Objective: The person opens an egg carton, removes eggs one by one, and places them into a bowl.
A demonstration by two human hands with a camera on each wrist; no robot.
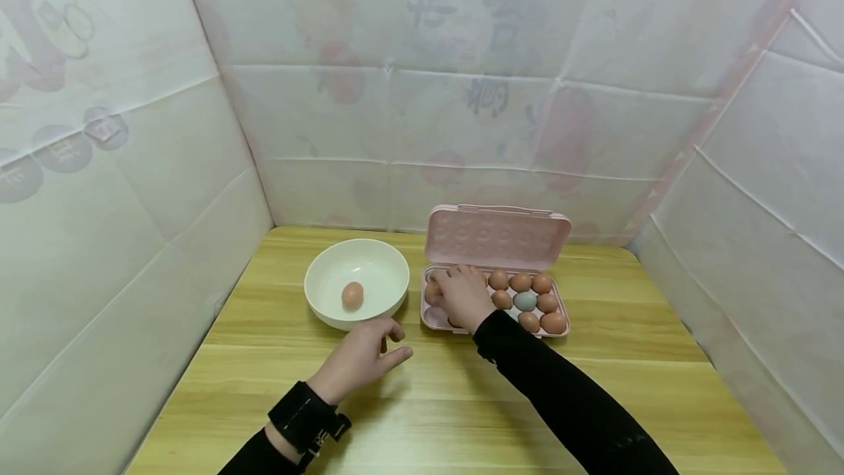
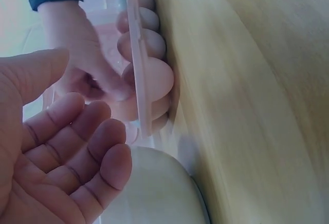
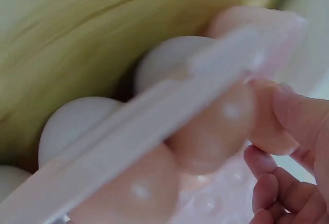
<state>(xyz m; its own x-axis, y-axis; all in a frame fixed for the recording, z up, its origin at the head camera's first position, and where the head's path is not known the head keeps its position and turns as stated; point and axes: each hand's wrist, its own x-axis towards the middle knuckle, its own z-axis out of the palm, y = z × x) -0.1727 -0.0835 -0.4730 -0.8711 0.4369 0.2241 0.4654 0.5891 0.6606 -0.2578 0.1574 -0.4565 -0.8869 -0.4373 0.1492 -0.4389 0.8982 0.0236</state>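
My right hand [image 1: 464,299] reaches over the left end of a pink egg carton [image 1: 497,237] whose lid stands up at the back. In the right wrist view, its thumb and fingers pinch a brown egg [image 3: 268,124] at the end of a row. Several brown eggs and a pale blue-green egg [image 1: 524,301] sit in the carton's cups; my right hand hides some of them. My left hand [image 1: 359,358] hovers by the near rim of a cream bowl [image 1: 389,281], fingers loosely bent and holding nothing. One brown egg [image 1: 352,296] lies inside the bowl.
Bowl and carton stand side by side on a wood-grain table [image 1: 250,358], the bowl on the left. Pale printed sheets [image 1: 409,123] hang behind the table and along both sides. A black band [image 1: 303,416] wraps the left wrist.
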